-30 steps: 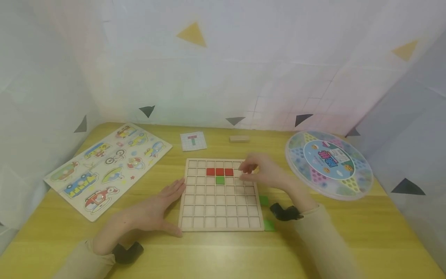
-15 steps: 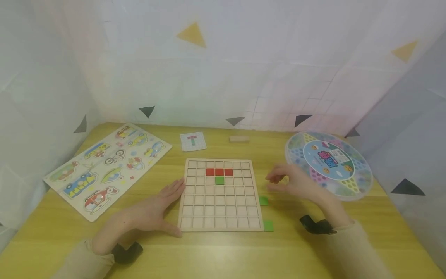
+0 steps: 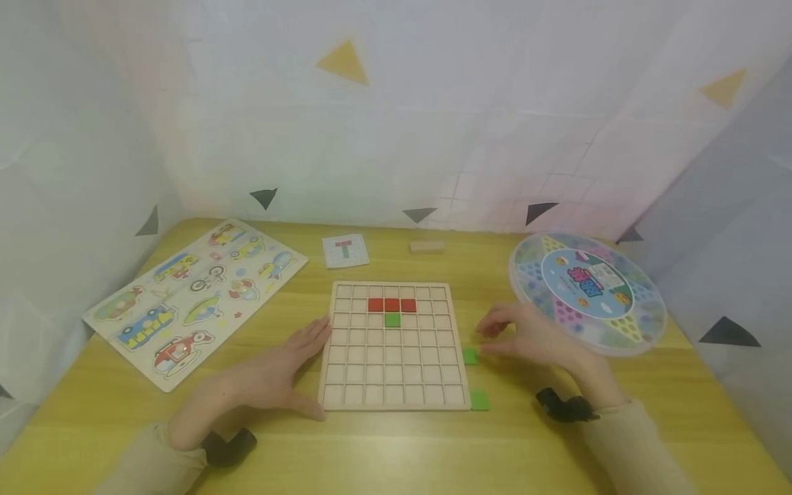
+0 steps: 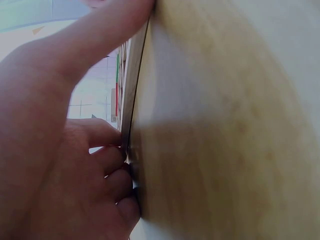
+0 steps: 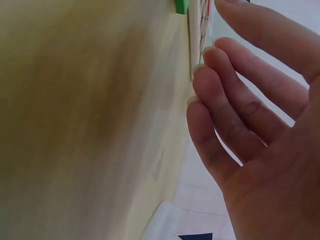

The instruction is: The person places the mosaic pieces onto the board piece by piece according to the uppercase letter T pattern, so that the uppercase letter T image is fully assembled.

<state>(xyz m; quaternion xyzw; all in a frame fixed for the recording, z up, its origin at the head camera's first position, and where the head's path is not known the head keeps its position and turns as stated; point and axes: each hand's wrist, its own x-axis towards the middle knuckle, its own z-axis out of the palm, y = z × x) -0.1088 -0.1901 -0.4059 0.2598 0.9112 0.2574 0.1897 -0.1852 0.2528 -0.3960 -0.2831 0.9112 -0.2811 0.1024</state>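
A wooden grid board point(image 3: 365, 394) lies flat on the table. A row of 3 red tiles point(image 3: 392, 305) fills cells in its upper part, and a green tile point(image 3: 392, 320) sits under the middle one. My left hand point(image 3: 262, 378) rests against the board's left edge, thumb at the near corner; in the left wrist view its fingers point(image 4: 120, 186) touch the table beside the edge. To the right of the board, my right hand point(image 3: 535, 337) hovers with bent fingers and holds nothing. Its thumb is near a loose green tile point(image 3: 470, 356). Another green tile point(image 3: 479, 401) lies by the near right corner.
A card with a red and green T point(image 3: 345, 251) and a small wooden block point(image 3: 427, 247) lie behind the board. To the left is a vehicle puzzle board point(image 3: 204, 302); a round clear game box point(image 3: 646, 323) lies to the right, close to my right hand.
My right hand has moved right, away from above the board, then down slightly toward the loose green tile. The left hand has stayed at the board's edge. The tiles have not moved.
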